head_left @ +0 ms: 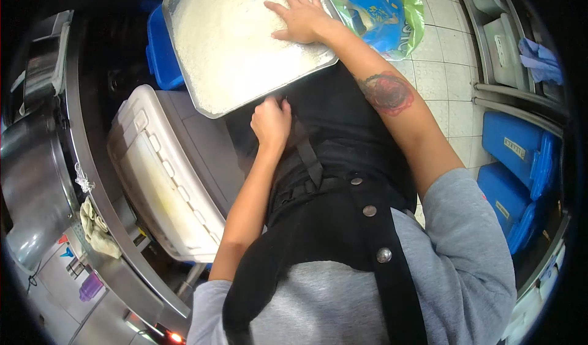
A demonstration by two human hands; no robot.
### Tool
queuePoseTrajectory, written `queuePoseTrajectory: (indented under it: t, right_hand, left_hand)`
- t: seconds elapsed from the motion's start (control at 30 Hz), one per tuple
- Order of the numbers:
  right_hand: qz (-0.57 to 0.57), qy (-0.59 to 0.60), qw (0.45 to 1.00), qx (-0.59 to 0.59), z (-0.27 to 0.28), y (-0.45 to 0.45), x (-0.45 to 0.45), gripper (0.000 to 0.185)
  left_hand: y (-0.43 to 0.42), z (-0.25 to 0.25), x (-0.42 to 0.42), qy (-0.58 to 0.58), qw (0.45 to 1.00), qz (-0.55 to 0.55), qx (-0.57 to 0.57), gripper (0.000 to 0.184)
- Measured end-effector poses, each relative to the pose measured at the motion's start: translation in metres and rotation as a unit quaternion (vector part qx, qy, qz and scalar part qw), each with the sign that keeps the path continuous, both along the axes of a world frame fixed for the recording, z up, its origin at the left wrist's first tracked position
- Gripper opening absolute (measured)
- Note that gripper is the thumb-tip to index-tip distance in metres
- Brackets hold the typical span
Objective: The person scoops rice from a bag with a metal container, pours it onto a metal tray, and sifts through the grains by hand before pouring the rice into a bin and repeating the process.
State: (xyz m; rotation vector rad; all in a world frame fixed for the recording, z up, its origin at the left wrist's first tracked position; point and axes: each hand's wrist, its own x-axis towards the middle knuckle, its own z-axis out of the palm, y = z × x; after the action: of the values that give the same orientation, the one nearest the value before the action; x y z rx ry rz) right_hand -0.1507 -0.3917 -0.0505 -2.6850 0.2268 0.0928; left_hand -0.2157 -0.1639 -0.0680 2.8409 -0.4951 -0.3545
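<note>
A large metal tray (211,113) lies in front of me at the top of the view, filled with a pale, fine crumb-like powder (226,45). My right hand (300,17) rests palm down on the powder near the tray's right side, fingers spread. Just below the tray's near rim is my left hand (271,121), its fingers curled closed against the black apron (337,143). What those fingers hold, if anything, is hidden.
A green-edged plastic bag (413,30) with a blue printed packet (376,8) lies right of the tray. At left are a lidded white bin (165,180) and a steel counter edge (101,180). Blue boxes (514,143) sit on the right shelf.
</note>
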Motion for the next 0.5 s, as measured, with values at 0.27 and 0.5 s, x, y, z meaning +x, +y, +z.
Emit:
queuePoseTrajectory:
  t: [0.27,0.5]
  right_hand:
    - [0.002,0.004,1.000,0.019,0.012,0.001,-0.008,0.082]
    - [-0.019,-0.033,0.992,-0.116,-0.022,0.004,0.004,0.075]
  left_hand:
    - [-0.012,-0.010,0.008,0.016,0.997,-0.050,0.052,0.022]
    - [-0.020,-0.024,0.015,-0.034,0.990,-0.117,0.075,0.016]
